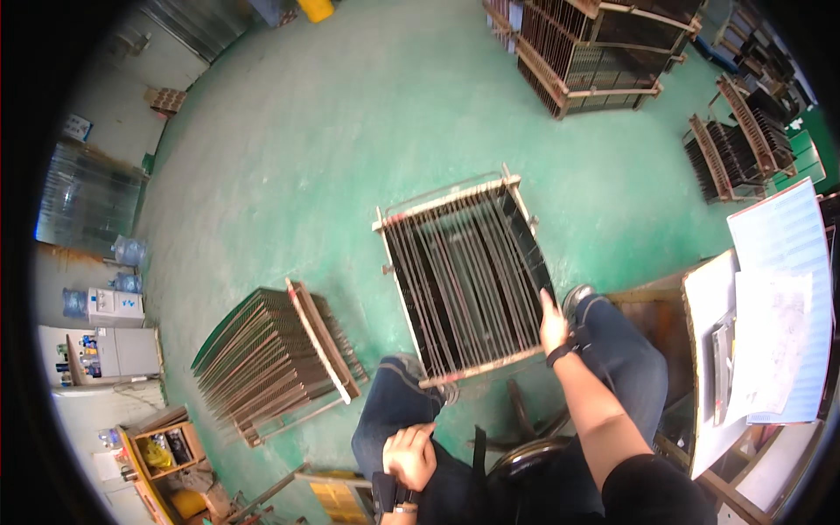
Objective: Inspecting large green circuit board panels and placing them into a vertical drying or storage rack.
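Note:
A rack [455, 199] with a pale frame stands on the floor before my knees, filled with a row of thin dark panels [468, 280] set on edge. My right hand [553, 328] is at the near right corner of the rack, thumb up, its fingers closed on the edge of the outermost dark panel [528, 254]. The fingertips on the far side of that panel are hidden. My left hand [409, 457] rests on my left thigh with its fingers curled in, and nothing shows in it.
Left of the rack lies another rack [319, 341] of thin panels. Tall stacked racks [604, 61] stand at the far right, with smaller ones [739, 144] nearby. Papers [779, 306] lie on a table at the right. A water dispenser [115, 306] and an orange shelf [166, 455] line the left.

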Tool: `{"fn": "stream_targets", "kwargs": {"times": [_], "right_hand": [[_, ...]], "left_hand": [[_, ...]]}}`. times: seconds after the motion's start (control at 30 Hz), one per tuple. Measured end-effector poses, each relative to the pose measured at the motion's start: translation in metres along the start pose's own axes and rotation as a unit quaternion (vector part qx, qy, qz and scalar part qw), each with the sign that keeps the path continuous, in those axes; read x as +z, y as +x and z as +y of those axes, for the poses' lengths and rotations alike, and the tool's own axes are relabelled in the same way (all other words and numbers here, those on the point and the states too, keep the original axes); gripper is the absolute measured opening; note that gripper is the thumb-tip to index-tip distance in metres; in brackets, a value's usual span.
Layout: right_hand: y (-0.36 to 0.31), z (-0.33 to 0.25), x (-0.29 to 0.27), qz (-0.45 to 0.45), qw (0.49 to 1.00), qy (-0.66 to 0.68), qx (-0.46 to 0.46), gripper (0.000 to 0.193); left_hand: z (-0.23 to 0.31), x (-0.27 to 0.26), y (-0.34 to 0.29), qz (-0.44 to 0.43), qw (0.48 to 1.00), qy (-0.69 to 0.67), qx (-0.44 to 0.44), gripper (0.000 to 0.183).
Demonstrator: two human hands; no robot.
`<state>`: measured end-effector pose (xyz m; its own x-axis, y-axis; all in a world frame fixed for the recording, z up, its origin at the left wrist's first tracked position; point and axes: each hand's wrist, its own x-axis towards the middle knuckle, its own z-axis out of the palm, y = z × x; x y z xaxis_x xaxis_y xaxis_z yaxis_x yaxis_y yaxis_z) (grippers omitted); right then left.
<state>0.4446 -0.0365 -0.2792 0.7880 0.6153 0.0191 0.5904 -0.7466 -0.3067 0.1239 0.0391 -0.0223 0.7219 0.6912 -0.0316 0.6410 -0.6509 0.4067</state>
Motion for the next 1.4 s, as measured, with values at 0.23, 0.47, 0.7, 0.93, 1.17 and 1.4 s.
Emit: {"fn": "stream_targets", "kwargs": {"times": [0.23,0.47,0.7,0.93,1.17,1.4], "right_hand": [[-0.010,-0.012,-0.024,-0.019,0.989,0.096,-0.112,0.049],[-0.002,0.004,-0.020,-0.045,0.997,0.001,-0.055,0.058],[0.014,-0.019,-0.039,-0.149,0.983,0.097,-0.049,0.026],[0.002,-0.034,-0.304,-0.045,0.963,0.258,-0.067,0.023],[-0.073,-0.049,-0.357,-0.130,0.582,0.803,0.006,0.038],[-0.117,-0.060,-0.376,-0.151,0.500,0.850,0.066,0.029]], "left_hand": [[0.014,-0.011,0.008,-0.009,1.000,0.018,0.007,0.020],[0.009,-0.009,0.013,-0.016,0.999,0.005,0.030,0.020],[0.013,-0.007,0.008,-0.006,0.999,0.005,0.044,0.019],[0.012,0.008,0.003,0.045,0.979,-0.188,-0.070,0.016],[0.116,-0.028,0.018,-0.079,0.524,-0.848,-0.029,0.050],[0.109,-0.050,-0.009,0.078,0.484,-0.867,-0.085,0.036]]}}
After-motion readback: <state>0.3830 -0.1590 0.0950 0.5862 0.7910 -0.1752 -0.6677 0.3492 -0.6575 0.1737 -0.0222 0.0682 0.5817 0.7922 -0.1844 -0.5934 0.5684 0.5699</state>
